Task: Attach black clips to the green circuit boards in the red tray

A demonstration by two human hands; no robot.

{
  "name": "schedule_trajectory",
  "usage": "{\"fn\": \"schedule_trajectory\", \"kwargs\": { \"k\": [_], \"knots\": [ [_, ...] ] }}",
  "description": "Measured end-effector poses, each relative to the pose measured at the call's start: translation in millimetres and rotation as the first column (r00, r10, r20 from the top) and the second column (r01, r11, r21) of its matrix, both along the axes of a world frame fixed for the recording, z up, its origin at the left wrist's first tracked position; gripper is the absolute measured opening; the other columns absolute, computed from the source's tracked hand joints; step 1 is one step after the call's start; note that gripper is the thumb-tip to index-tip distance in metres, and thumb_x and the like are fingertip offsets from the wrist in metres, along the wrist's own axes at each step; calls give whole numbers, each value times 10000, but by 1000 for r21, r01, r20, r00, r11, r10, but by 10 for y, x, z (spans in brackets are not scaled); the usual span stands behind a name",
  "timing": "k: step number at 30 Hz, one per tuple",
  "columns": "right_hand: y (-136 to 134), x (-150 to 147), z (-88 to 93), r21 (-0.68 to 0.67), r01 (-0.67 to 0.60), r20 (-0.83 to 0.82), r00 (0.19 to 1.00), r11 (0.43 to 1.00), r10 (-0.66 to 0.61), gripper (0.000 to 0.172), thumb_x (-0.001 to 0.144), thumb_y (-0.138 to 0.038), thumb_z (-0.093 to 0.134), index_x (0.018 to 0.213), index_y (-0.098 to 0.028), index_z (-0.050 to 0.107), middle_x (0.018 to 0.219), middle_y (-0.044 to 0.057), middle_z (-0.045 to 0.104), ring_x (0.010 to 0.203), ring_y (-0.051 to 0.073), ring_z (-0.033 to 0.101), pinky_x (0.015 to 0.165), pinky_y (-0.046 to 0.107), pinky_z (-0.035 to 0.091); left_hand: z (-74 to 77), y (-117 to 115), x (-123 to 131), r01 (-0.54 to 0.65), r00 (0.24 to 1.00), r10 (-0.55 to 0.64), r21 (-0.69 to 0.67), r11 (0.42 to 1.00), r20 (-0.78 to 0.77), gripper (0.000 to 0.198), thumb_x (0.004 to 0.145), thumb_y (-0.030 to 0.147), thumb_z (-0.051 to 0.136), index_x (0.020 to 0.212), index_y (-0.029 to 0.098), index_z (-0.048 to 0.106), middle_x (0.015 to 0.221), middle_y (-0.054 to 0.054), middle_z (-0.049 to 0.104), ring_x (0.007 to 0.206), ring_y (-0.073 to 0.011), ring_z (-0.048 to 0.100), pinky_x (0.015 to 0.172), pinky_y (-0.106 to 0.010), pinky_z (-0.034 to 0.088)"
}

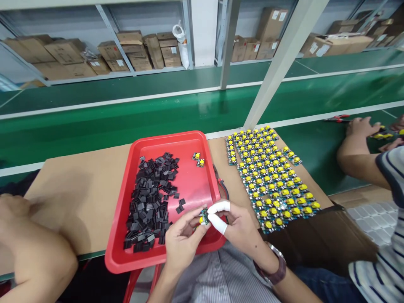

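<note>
On my feed I'm seeing the green board (205,216), yellow part facing left, hanging tilted toward the tray's (201,185) near right corner.

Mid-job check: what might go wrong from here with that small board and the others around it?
The small board is pinched between the left grip and right grip; a slip could drop it into the red tray below.

The two loose boards share that tray with the black pieces, so a jolt might mix them.

The rows of boards sit close beside the right grip, so a brush could shift some out of line.
</note>
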State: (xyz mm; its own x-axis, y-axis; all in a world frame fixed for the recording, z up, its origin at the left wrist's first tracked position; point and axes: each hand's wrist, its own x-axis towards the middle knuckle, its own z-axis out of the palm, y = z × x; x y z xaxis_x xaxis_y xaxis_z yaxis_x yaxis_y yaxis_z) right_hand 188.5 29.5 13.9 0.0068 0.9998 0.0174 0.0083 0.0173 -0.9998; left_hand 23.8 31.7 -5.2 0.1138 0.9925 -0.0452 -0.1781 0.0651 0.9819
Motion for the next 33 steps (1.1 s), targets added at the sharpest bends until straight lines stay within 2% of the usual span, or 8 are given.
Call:
{"fn": "schedule_trajectory", "kwargs": {
  "k": [5,11,15,20,23,26,29,33],
  "knots": [
    [-11,-19,41,161,25,138,989,987,-48,168,913,-117,600,924,-226,728,884,22,706,805,161,662,782,282,560,-106,-16,-29,-14,994,20,65,998,-103,358,824,135,795,1169,231,783,1222,-97,776,1047,-261,774,968,-388,632],
    [-6,-2,3,167,-20,119,993,986,0,137,930,-141,628,954,-219,738,902,35,718,845,174,678,786,289,560,-106,-24,-53,15,975,26,184,983,-222,424,845,95,760,1219,294,757,1232,-61,768,1048,-226,764,959,-355,635],
    [22,17,-21,53,-26,35,999,998,24,95,920,-175,668,924,-217,754,880,30,732,814,175,699,760,287,577,-71,-26,-76,62,907,94,352,934,-410,482,856,66,738,1269,313,729,1224,-48,762,1113,-218,726,1000,-351,607],
    [33,35,-16,160,-40,109,994,986,23,139,938,-187,649,974,-225,778,916,44,739,870,179,696,816,304,579,-57,-31,-52,103,862,176,503,858,-476,536,856,23,706,1319,293,693,1211,-54,747,1083,-210,724,982,-343,602],
    [46,59,-50,7,-62,-25,998,998,62,139,914,-300,711,1001,-228,793,936,54,773,836,190,730,787,319,624,-4,-42,-1,103,853,211,550,829,-478,559,856,25,696,1355,275,664,1200,-66,735,1052,-210,729,955,-336,610],
    [34,62,-127,-166,-53,-234,972,985,13,315,840,-396,800,1107,-230,776,951,61,798,825,205,763,806,358,657,44,-47,44,54,826,279,562,826,-490,560,860,55,696,1384,243,630,1183,-85,726,1054,-226,724,947,-354,614],
    [-13,46,-191,-167,-42,-292,956,985,-8,340,797,-387,847,1088,-225,780,1046,81,781,934,230,762,885,388,649,36,-55,59,6,792,341,565,825,-507,541,873,85,687,1388,227,606,1177,-91,732,1068,-239,726,964,-377,614],
    [-70,47,-214,-62,-66,-285,958,996,46,227,848,-317,812,1061,-241,793,1146,76,719,1007,225,732,938,390,629,-22,-85,39,75,779,324,593,802,-537,561,904,64,653,1430,239,568,1256,-102,705,1150,-245,698,1012,-392,596]
  ]
}}
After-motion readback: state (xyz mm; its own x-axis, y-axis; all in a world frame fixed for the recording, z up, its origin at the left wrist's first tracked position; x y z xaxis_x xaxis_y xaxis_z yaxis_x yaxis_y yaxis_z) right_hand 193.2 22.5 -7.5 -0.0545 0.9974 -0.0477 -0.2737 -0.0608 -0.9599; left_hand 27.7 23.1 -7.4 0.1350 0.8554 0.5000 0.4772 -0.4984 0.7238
